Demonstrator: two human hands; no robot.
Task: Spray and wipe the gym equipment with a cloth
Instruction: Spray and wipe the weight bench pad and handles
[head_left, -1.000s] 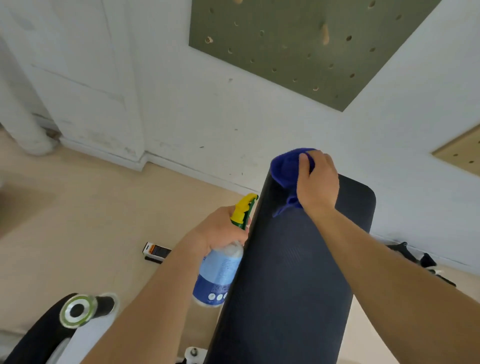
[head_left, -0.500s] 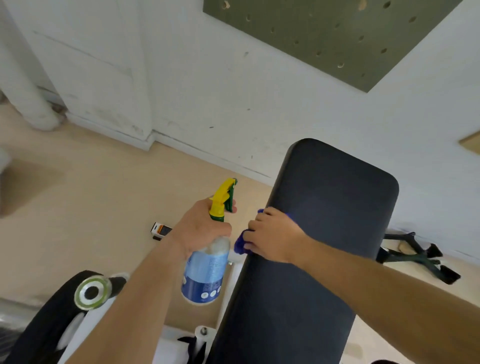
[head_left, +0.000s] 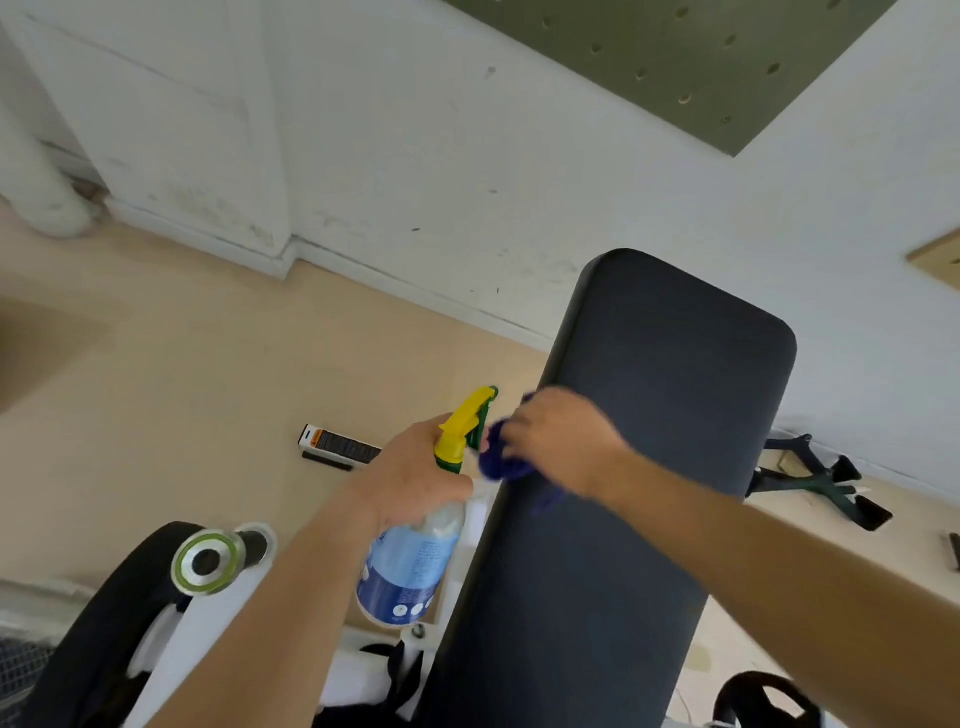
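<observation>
Two hands in view, both occupied.

R hand (head_left: 563, 441): fingers (head_left: 519, 430) curled down over a bunched blue cloth (head_left: 496, 462) and gripping it. The hand is motion-blurred, so the exact finger lay can't be read. The cloth sits under and just left of the fingertips, pressed against the left edge of the dark bench pad (head_left: 665, 395). A thin strip of it trails under the wrist onto the pad surface.

L hand (head_left: 410, 473): wrapped round the neck of a spray bottle (head_left: 408, 564), directly below the yellow trigger head (head_left: 467, 415). Can't tell whether a finger is on the trigger. The bottle body hangs below the hand, slightly tilted, clear w/ a blue label. The trigger head is just beside the R fingertips, w/ the cloth between them.

Outward from the fingers:
- The pad runs on past the R fingers toward the wall (head_left: 467, 156), and back under the R forearm.
- Left of the L hand, on the tan floor (head_left: 182, 364): small black-and-white box (head_left: 337, 448), well apart from the bottle.
- Under the L forearm: metal roller end w/ green ring (head_left: 208, 561), black padding and white frame around it.
- Right of the R arm, beyond the pad: dark frame feet (head_left: 815, 478) on the floor.
- Farthest out: green pegboard (head_left: 675, 62) high on the wall.
</observation>
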